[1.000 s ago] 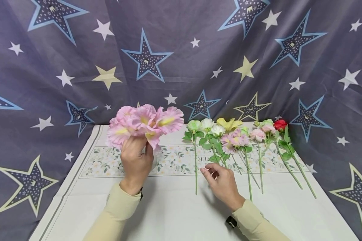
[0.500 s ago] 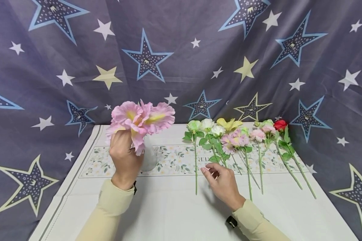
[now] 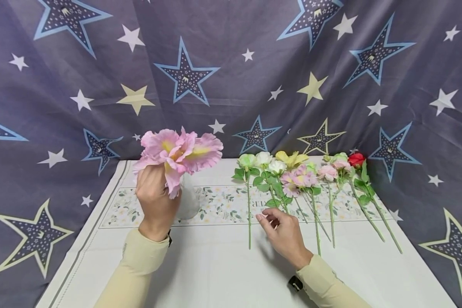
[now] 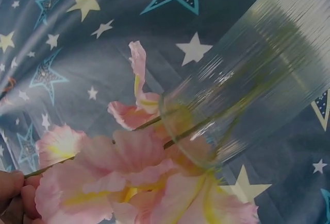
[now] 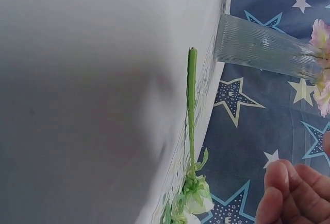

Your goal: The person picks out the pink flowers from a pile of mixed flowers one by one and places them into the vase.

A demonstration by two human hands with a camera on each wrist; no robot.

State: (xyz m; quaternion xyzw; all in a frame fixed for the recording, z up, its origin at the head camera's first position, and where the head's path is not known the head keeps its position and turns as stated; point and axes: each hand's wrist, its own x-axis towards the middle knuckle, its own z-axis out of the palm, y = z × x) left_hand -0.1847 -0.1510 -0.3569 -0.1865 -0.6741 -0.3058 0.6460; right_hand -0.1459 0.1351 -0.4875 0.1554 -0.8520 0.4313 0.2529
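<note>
Head view: the left grip (image 3: 156,199), pinching a thin stem (image 4: 49,167), partly hides the vase (image 3: 189,203), pink flowers (image 3: 181,149) bunched at its mouth. The right grip (image 3: 284,234), loosely curled, is near a green rose (image 3: 247,161); more flowers (image 3: 327,172) lie to the right across the tabletop (image 3: 215,265), before a starry curtain (image 3: 223,38).

Two hands (image 3: 158,202) (image 3: 282,235), one vase (image 3: 188,204), one red rose (image 3: 356,160)

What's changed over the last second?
The left hand, holding a stem, moved slightly left; the pink blooms shifted left too, uncovering the clear vase. Nothing was visibly grabbed or released. The right hand and laid-out flowers stayed put.
</note>
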